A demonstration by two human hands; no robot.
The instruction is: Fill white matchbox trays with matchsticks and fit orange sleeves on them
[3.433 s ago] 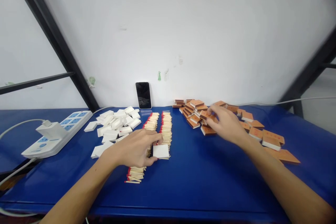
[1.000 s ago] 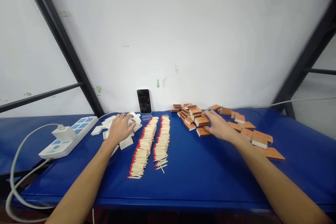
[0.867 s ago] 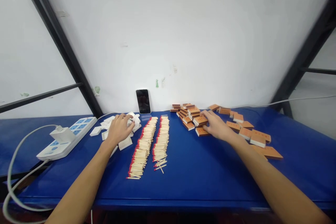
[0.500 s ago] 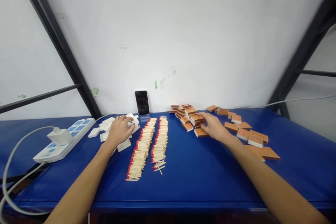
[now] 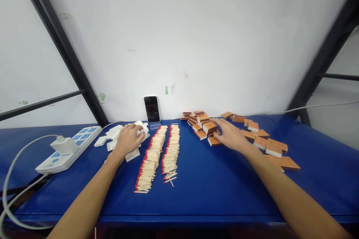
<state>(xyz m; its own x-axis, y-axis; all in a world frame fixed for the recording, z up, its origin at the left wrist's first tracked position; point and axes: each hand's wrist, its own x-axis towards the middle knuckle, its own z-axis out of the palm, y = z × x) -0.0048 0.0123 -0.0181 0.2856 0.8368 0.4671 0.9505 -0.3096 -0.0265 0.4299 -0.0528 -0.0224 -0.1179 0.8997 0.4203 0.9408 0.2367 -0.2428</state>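
Note:
My left hand [image 5: 129, 137] rests over a heap of small white matchbox trays [image 5: 114, 131], its fingers apart and lightly bent; some trays lie hidden under it. At the pile of brown matchboxes [image 5: 203, 118], my right hand [image 5: 228, 134] touches the right side with thumb and fingers spread apart. Neither hand visibly grips anything. Between the hands lie two long rows of red-tipped matches, a left row [image 5: 151, 158] and a right row [image 5: 170, 147]. A few matches [image 5: 169, 177] cross each other at the near end of the right row.
A phone [image 5: 152, 109] leans against the wall behind the matches. More matchboxes [image 5: 273, 148] are scattered right of my right arm. On the left, a white power strip [image 5: 70, 153] with a plugged-in charger and cables lies on the blue table [image 5: 202, 198]. Black metal posts stand on both sides.
My right hand has shifted very slightly at the matchbox pile, its fingers a little more spread. My left hand stays over the white trays.

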